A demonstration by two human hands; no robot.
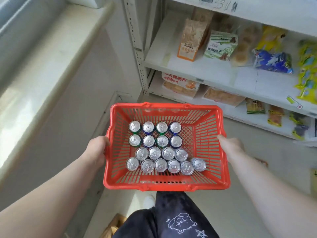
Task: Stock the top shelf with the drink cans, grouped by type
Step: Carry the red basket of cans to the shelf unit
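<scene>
I hold a red plastic basket (pixel 208 133) in front of me, above the floor. My left hand (pixel 97 148) grips its left rim and my right hand (pixel 230 146) grips its right rim. Several drink cans (pixel 161 146) stand upright inside, seen from above by their silver tops. The far two rows show green and blue sides; the near rows look plain silver. The underside and front edge of a higher shelf (pixel 257 9) show at the top right; its top surface is hidden.
A white shelving unit (pixel 214 76) stands ahead on the right, its lower shelves holding snack bags and boxes. Its perforated upright (pixel 137 48) is just beyond the basket. A pale windowsill (pixel 56 54) runs along the left. My dark trousers (pixel 171 219) show below.
</scene>
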